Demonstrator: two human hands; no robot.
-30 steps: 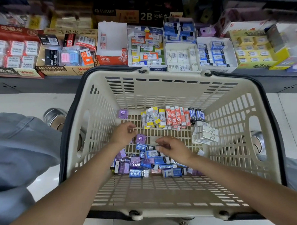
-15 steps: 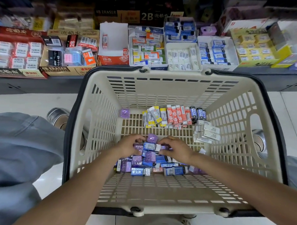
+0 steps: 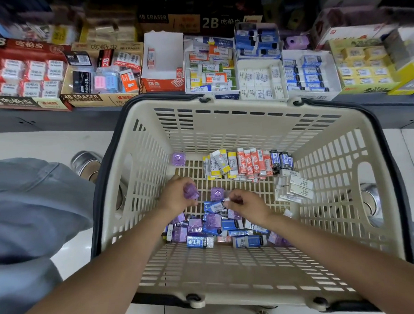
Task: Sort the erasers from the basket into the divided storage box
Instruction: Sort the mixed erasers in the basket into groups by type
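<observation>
Down inside the basket [image 3: 247, 124], left hand [image 3: 177, 196] grips a purple eraser [image 3: 190, 192] lifted clear for sorting; right hand [image 3: 246, 206] pinches a blue one [image 3: 215, 206] atop the pile [image 3: 218, 230].

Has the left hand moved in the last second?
Yes. The left hand now holds a purple eraser, lifted slightly off the loose pile; its place in the basket is unchanged.

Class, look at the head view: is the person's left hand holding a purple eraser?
Yes, the left hand has its fingers curled round a purple eraser, lifted above the pile in the basket.
</observation>
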